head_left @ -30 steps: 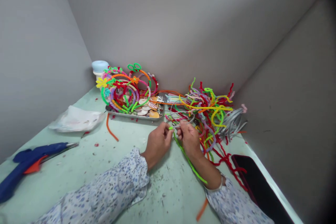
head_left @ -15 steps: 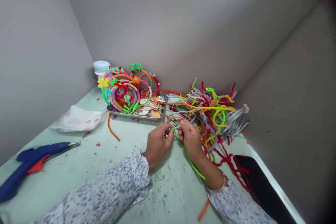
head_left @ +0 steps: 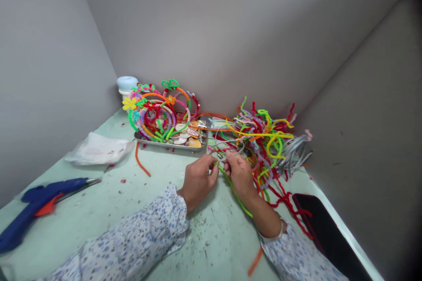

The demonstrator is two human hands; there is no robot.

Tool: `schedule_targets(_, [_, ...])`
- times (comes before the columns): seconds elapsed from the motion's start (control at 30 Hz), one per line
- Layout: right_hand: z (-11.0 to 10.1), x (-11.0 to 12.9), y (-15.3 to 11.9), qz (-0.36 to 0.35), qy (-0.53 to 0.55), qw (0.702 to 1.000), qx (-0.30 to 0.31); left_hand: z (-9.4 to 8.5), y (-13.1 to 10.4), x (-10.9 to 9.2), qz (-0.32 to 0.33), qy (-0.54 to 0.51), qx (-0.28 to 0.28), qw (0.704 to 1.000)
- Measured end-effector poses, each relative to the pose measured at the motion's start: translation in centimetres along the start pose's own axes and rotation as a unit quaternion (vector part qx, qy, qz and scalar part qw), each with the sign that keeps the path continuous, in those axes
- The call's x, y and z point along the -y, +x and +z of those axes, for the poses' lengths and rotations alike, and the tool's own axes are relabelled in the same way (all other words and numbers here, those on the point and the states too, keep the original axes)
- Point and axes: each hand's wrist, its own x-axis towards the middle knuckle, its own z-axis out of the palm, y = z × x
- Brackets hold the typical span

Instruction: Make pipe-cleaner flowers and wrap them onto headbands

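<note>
My left hand [head_left: 200,180] is closed in a pinch on a light-green pipe cleaner [head_left: 234,191], whose tail runs down toward my right forearm. Close beside it, my right hand [head_left: 240,174] pinches a thin grey band [head_left: 235,152] that curves up behind the fingers. Band and pipe cleaner meet between the fingertips; how they are joined there is too small to tell. Just behind and right of my hands lies a tangled pile of coloured pipe cleaners [head_left: 263,134]. Grey bands [head_left: 295,153] lie bunched at its right end.
Decorated headbands [head_left: 158,112] stand on a metal tray [head_left: 171,145] of flat pieces at the back. A blue glue gun [head_left: 42,199] and plastic bag [head_left: 99,149] lie left, a phone [head_left: 326,228] right. Grey walls [head_left: 198,30] rise behind the table [head_left: 132,210].
The tail of the light-green pipe cleaner has drawn up slightly toward my hands. Both hands keep nearly the same place and pinch.
</note>
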Motion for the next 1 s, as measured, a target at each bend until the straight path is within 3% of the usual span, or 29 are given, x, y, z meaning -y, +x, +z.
schedule_targets(0.17, [0.1, -0.1, 0.0, 0.005, 0.008, 1.000, -0.016, 0.1, 0.1, -0.1, -0.022, -0.014, -0.007, 1.000])
schedule_targets(0.47, [0.2, 0.0, 0.0, -0.004, 0.034, 0.998, -0.053, 0.2, 0.3, -0.5, -0.141, -0.101, 0.009, 0.985])
schedule_targets(0.53, [0.2, -0.2, 0.1, -0.006, 0.034, 0.998, -0.054, 0.1, 0.3, -0.5, -0.181, -0.183, 0.036, 0.966])
schedule_targets(0.63, [0.2, -0.4, 0.1, -0.011, 0.018, 0.999, -0.048, 0.2, 0.6, -0.3, -0.261, -0.330, 0.083, 0.903])
schedule_targets(0.73, [0.2, -0.4, 0.1, -0.011, -0.004, 0.999, -0.046, 0.5, 1.0, 0.2, -0.302, -0.410, 0.097, 0.855])
schedule_targets(1.0, [0.3, 0.0, 0.0, -0.017, -0.023, 0.999, -0.038, 0.9, 1.3, 1.0, -0.315, -0.468, 0.095, 0.820])
